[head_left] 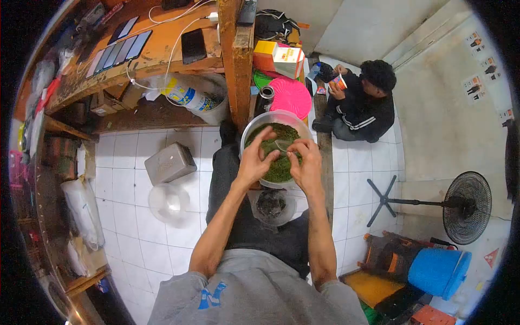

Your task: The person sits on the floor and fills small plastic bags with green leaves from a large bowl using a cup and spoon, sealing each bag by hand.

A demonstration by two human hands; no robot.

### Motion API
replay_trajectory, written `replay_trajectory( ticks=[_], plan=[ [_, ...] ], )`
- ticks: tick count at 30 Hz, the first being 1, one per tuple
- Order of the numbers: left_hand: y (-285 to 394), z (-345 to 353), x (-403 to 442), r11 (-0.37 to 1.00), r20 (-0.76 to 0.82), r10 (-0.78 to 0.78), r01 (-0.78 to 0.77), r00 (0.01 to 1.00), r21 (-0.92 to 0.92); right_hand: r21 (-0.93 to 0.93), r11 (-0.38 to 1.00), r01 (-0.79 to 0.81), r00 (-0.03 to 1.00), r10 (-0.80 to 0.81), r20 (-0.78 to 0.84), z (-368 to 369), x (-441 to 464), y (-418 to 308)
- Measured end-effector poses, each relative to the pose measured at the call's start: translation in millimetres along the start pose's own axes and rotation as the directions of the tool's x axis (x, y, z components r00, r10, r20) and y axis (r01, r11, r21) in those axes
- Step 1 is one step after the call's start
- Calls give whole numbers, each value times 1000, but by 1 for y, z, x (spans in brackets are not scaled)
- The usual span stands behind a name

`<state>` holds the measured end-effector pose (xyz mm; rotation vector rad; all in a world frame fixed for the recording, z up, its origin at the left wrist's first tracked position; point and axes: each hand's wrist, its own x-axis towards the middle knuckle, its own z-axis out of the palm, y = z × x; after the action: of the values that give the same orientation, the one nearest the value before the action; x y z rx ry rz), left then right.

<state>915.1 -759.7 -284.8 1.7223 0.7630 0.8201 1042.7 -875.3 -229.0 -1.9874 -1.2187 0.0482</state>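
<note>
A round clear plastic tub point(250, 125) stands in front of me, filled with finely shredded green leaves point(279, 172). Over it, my right hand point(306, 165) pinches a small clear plastic piece point(282, 145), perhaps a bag or a wrapper; its exact kind is too small to tell. On the other side of that piece is my left hand point(254, 161), its thumb and fingers apart and slightly blurred. Nearer my lap, a smaller clear container point(287, 208) holds dark bits.
A bright pink plate point(291, 97), an opened can point(267, 92) and a yellow-and-red box point(280, 57) lie beyond the tub. At right sits another person point(368, 103) holding a cup. A metal tin point(170, 164) and a clear bowl point(169, 205) rest on the tiled floor; a fan point(467, 207) stands right.
</note>
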Motion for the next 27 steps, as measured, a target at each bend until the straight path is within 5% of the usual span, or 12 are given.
replay_trajectory(
  ticks=[2,5,11,15,17,22,25,26,27],
  plan=[
    [-4,1,5,985,239,-79,113,968,-133,91,995,-40,999,37,39,-10,-4,-7],
    [21,-1,-2,916,251,-151,231,956,-329,189,982,-30,996,46,-80,-18,-13,-13],
    [43,0,-16,922,245,-141,218,959,-320,336,926,-169,976,205,-73,-33,-26,-30],
    [43,9,-31,966,247,-76,133,966,-223,320,932,-173,975,208,-78,-27,-35,-35],
    [55,6,-40,934,232,-72,147,970,-327,336,935,-115,981,160,-110,-28,-45,-34],
    [47,2,-68,909,208,-180,243,961,-338,316,886,-340,921,381,-77,-33,-114,-21],
    [43,-14,-62,543,276,-484,532,830,-649,279,807,-521,845,533,36,4,-172,45],
    [32,-13,-59,445,322,-473,538,820,-716,102,885,-454,891,449,71,1,-177,51],
    [23,-13,-60,454,303,-481,529,823,-717,114,887,-448,894,440,87,6,-179,54]
  ],
)
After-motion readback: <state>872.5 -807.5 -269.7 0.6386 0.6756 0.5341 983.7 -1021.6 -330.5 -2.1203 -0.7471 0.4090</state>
